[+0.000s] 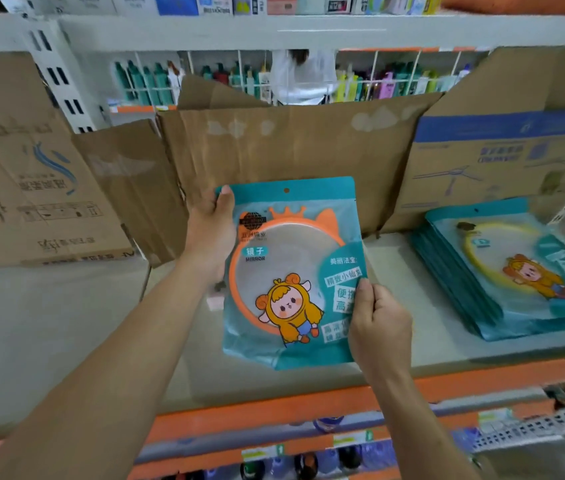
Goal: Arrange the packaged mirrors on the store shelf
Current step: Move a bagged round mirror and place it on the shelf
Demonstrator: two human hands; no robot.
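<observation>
Soft, even overhead light is cast; shadows are faint. Bottles (149, 81) far beyond the left hand (210, 233) are blurred, and straight lines are bowed toward the edges.

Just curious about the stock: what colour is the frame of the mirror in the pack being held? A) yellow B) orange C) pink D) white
B: the mirror pack gripped by the left hand and right hand shows an orange rim with a crown; the yellow-rimmed one tops the stack of packs at the right.

The mirror package (291, 271) reads "镜子 MIRROR".
</observation>
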